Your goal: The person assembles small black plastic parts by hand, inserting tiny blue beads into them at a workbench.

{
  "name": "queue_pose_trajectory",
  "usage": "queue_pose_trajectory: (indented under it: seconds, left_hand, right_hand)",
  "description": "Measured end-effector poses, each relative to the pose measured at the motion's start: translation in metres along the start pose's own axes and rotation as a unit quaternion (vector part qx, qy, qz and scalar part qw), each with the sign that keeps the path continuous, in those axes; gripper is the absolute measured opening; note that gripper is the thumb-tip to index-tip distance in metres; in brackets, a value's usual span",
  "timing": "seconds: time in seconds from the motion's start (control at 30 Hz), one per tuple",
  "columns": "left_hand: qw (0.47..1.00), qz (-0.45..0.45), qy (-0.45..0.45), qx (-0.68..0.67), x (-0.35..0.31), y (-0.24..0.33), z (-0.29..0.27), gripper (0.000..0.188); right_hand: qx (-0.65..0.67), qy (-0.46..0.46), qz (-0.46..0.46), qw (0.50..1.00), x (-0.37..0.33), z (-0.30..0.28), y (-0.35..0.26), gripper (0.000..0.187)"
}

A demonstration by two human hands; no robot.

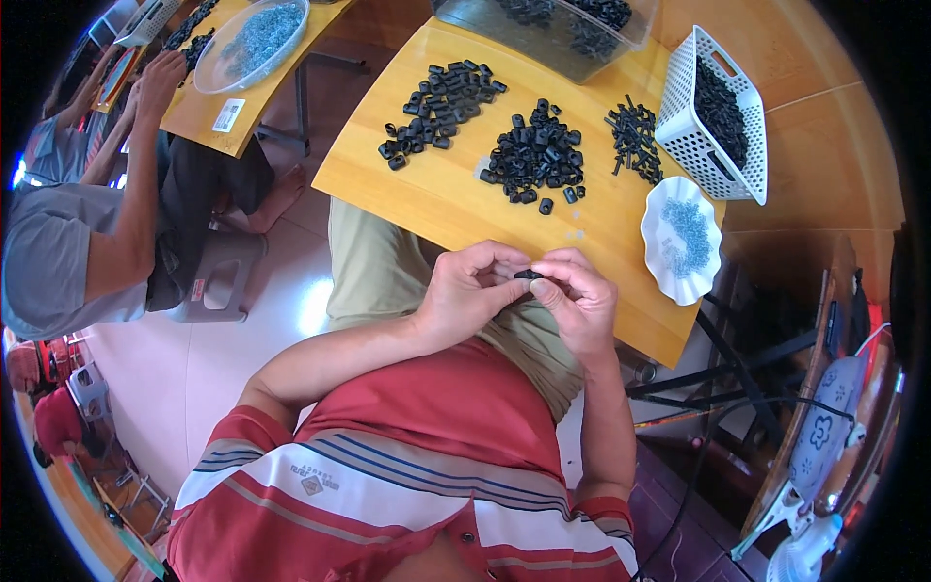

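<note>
My left hand [467, 293] and my right hand [582, 303] meet above my lap, at the near edge of the yellow table [383, 209]. A small black plastic part [529, 274] is pinched between the fingertips of both hands; its exact kind is mostly hidden. Beyond my hands lies a dense pile of small black plastic fittings [538, 155], and to its left a looser group of similar black pieces [441, 107]. Thin black pins [633, 141] are heaped on the right. A white scalloped dish [655, 233] holds tiny clear-blue pieces [687, 233].
A white perforated basket [679, 126] full of black parts stands at the right edge, and a clear bin [543, 44] at the back. Leftward, another person [73, 252] sits on a grey stool at a second table [233, 136]. Black table legs [742, 359] and a cable are at right.
</note>
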State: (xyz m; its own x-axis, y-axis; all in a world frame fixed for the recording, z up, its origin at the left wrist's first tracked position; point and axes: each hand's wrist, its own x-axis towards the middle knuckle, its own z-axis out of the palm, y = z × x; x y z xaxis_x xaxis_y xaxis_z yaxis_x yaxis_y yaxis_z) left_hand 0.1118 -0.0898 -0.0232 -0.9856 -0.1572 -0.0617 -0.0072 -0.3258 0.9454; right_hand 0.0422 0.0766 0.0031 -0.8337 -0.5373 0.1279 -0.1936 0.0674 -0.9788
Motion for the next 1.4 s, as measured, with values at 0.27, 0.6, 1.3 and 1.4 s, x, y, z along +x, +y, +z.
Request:
queue_pose_trajectory:
  seconds: [0.27,0.6,1.3,1.4]
  left_hand:
    - [0.996,0.017,0.007,0.089,0.000,0.007,0.000,0.023]
    - [0.952,0.166,0.023,0.255,0.001,0.012,0.000,0.023]
    - [0.910,0.278,-0.036,0.306,0.019,0.008,-0.011,0.019]
    - [0.909,0.294,-0.048,0.291,0.014,0.012,-0.010,0.019]
  right_hand:
    - [0.058,-0.032,0.067,0.996,-0.002,-0.006,0.006,0.013]
    - [0.232,-0.051,0.207,0.949,-0.002,-0.006,-0.003,0.016]
    - [0.266,-0.002,0.214,0.940,-0.003,-0.004,0.008,0.012]
    - [0.261,-0.022,0.209,0.942,-0.006,-0.009,0.012,0.011]
